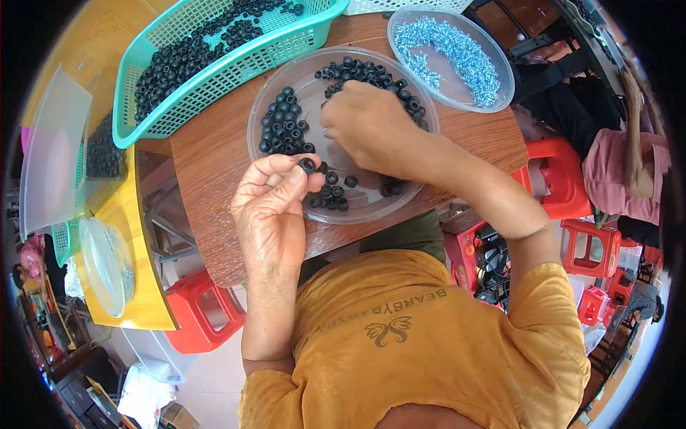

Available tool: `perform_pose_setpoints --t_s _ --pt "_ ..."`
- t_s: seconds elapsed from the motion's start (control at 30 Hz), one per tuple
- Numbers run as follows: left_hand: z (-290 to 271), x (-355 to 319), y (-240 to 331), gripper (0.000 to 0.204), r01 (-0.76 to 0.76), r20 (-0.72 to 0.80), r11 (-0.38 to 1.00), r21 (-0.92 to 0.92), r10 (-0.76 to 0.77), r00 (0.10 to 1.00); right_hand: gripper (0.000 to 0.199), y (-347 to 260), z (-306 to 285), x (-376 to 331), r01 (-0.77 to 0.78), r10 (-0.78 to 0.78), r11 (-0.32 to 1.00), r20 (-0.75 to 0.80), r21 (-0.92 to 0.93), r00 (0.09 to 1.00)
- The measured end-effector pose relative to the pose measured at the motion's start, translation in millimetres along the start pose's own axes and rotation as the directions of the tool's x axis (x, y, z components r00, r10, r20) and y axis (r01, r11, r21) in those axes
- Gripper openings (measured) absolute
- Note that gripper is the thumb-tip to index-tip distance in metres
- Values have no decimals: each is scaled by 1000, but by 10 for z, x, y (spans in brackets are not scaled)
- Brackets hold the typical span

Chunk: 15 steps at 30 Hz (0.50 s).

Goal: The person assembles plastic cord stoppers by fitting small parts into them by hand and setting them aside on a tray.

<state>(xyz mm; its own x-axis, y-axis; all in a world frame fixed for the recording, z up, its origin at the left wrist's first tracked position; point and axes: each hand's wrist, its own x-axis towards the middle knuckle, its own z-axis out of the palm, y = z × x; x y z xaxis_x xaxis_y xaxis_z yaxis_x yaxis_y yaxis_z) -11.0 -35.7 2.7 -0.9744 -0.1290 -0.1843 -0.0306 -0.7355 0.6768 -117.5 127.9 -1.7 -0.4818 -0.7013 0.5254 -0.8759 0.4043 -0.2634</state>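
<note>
Between the thumb and fingers of my left hand (268,204) is a small black ring-shaped part (307,165) with a hole through it. It is held over the near-left rim of a round clear plastic tray (255,136). My right hand (373,127) hangs over the middle of that tray with its fingers curled in. Its fingertips are slightly blurred and partly hidden, so what they hold cannot be made out. Loose black parts (281,129) lie in the tray at the left, with more along the far side and several near my left hand.
A green basket (236,68) of black parts stands at the far left of the brown table (207,214). A round tub (509,79) of shiny blue pieces is at the far right. Red stools (561,179) surround the table. A person in pink (622,171) sits to the right.
</note>
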Motion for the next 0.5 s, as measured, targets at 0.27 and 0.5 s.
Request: perform_pose_setpoints --t_s 0.27,0.5 --pt "172 -47 -93 15 -188 23 963 191 187 982 12 -360 -482 -26 -270 255 867 92 420 963" --pt "235 -115 -167 16 -300 53 888 348 301 952 12 -384 -554 -67 -488 356 707 338 512 871"
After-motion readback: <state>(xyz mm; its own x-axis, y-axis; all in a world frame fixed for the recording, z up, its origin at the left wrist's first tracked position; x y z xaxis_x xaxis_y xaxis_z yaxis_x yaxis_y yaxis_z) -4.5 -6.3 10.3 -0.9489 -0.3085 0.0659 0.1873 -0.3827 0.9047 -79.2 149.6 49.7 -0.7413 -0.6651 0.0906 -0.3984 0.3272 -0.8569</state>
